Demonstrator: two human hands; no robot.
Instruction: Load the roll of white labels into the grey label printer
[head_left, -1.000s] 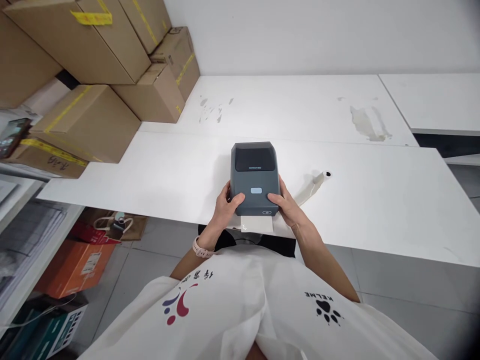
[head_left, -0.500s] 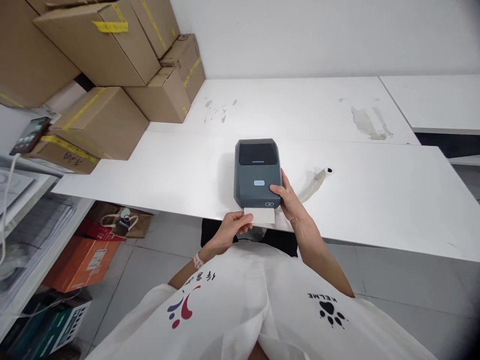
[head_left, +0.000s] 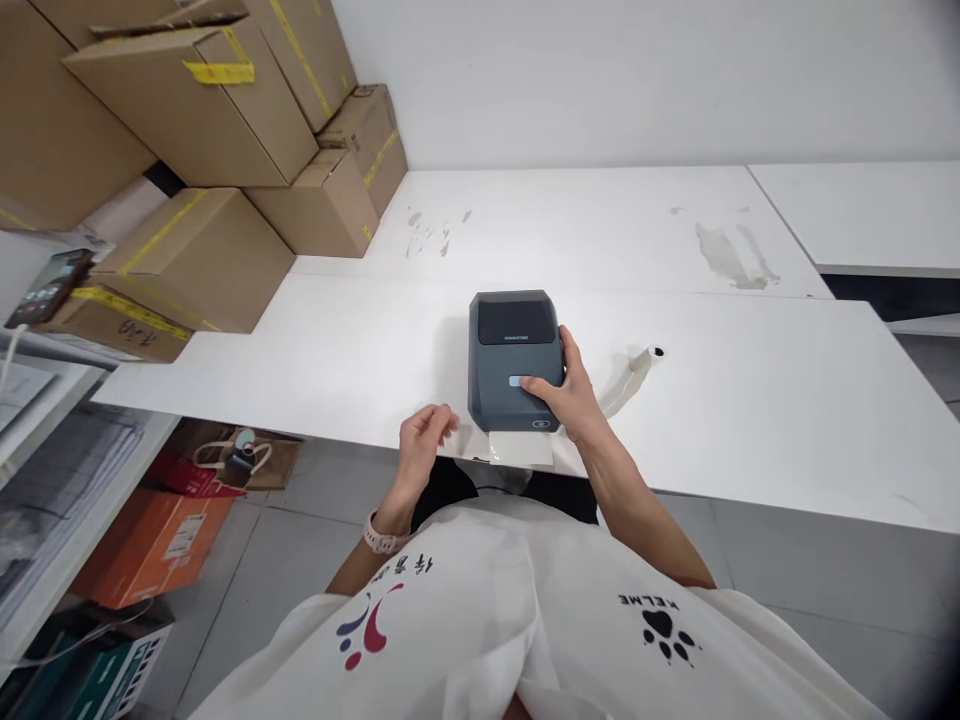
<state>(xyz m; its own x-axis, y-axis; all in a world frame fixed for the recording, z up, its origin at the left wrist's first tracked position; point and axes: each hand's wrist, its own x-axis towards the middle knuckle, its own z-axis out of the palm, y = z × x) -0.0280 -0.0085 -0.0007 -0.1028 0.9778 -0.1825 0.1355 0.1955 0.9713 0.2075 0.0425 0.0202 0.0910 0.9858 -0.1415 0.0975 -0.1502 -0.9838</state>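
A small dark grey label printer (head_left: pixel 504 345) sits near the front edge of a white table (head_left: pixel 750 420). A white label (head_left: pixel 521 449) sticks out of its front slot. My right hand (head_left: pixel 566 388) rests on the printer's right front corner, thumb on or just beside the light blue button (head_left: pixel 517 381). My left hand (head_left: pixel 421 440) hovers at the table edge left of the printer, fingers loosely curled, holding nothing that I can see.
Stacked cardboard boxes (head_left: pixel 195 160) with yellow tape fill the left side. A small white tube (head_left: pixel 641 360) lies right of the printer. A phone (head_left: pixel 45 290) leans at the far left. Bags and boxes (head_left: pixel 157 530) sit on the floor under the table.
My left hand let go of the label and pulled back to the left. My right hand slid up so its thumb reaches the blue button.
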